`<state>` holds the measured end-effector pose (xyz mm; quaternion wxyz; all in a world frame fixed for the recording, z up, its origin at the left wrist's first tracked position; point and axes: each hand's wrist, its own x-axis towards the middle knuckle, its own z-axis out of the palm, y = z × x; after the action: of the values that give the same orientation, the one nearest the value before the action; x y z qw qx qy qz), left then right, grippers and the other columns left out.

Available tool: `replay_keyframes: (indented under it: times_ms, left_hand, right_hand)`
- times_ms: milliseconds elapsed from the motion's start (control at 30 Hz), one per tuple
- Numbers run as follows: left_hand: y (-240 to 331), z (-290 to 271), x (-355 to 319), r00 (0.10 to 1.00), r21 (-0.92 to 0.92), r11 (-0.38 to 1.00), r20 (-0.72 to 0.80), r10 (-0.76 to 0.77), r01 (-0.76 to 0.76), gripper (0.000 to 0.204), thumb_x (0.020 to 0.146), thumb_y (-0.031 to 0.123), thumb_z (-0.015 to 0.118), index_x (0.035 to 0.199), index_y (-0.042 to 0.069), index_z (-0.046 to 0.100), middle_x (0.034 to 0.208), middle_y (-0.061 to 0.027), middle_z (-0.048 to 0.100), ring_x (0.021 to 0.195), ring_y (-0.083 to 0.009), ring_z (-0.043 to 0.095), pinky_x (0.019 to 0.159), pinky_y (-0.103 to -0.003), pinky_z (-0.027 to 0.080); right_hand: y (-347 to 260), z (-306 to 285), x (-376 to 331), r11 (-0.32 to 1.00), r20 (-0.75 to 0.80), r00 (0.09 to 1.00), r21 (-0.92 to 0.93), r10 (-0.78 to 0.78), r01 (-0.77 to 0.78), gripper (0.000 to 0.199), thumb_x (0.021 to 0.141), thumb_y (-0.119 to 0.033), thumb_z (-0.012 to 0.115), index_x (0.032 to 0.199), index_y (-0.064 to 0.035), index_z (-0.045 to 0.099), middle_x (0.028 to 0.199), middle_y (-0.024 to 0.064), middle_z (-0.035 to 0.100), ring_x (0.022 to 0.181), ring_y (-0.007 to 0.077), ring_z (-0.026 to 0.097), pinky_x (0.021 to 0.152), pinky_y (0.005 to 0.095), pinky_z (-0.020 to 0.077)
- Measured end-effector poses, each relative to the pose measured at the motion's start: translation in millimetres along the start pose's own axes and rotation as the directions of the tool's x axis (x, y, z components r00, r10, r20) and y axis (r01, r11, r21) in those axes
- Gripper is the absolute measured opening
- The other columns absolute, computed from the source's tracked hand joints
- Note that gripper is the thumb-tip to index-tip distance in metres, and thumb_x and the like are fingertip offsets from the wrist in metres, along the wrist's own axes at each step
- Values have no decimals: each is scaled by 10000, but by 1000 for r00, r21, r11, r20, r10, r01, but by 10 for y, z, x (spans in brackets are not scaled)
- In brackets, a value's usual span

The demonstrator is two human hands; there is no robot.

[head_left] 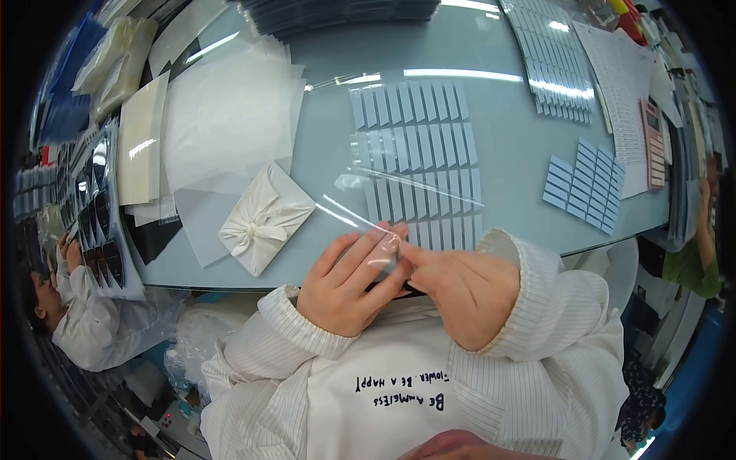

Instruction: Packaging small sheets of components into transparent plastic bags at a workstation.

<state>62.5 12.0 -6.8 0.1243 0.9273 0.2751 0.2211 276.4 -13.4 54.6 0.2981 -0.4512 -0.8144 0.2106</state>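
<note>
A thin clear plastic film slants over a grid of small light-blue rectangular pieces laid in rows on the table. At the film's near corner, both my hands meet close to the table's front edge. My left hand holds the corner, fingers bent and thumb beneath. Against the same edge, the thumb and fingertips of my right hand are pinched, partly hidden by the hand itself. Left of my hands sits a knotted white cloth bundle.
Translucent sheets and cream sheets cover the table's left. On the right lie more blue pieces, a pink calculator and printed paper. A dark stack stands at the back. Another person sits at left.
</note>
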Motion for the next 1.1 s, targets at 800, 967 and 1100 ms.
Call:
replay_keyframes:
  times_ms: [800,967,1100]
  left_hand:
    - [118,-109,-19,996,-19,997,54,77,-76,555,748,84,722,1257,-110,619,1218,-193,608,1000,-278,629,794,-341,535]
    - [102,-210,-67,995,-57,994,28,96,-94,582,696,44,722,1249,-104,619,1219,-208,633,1080,-367,645,875,-392,548]
    - [79,-274,31,989,-12,993,80,121,-121,480,718,58,701,1165,-111,662,1132,-214,666,991,-319,652,842,-358,564]
  right_hand:
    - [-457,184,-274,701,-61,978,688,-199,185,207,820,25,711,1007,41,625,1042,288,716,754,273,741,607,307,588]
    - [-441,219,-266,691,-103,967,682,-234,240,185,833,28,703,1003,56,635,1002,258,724,759,279,741,624,313,593]
    - [-363,114,-198,812,-103,968,528,-230,249,207,803,28,723,990,51,637,945,210,730,730,273,733,589,310,571]
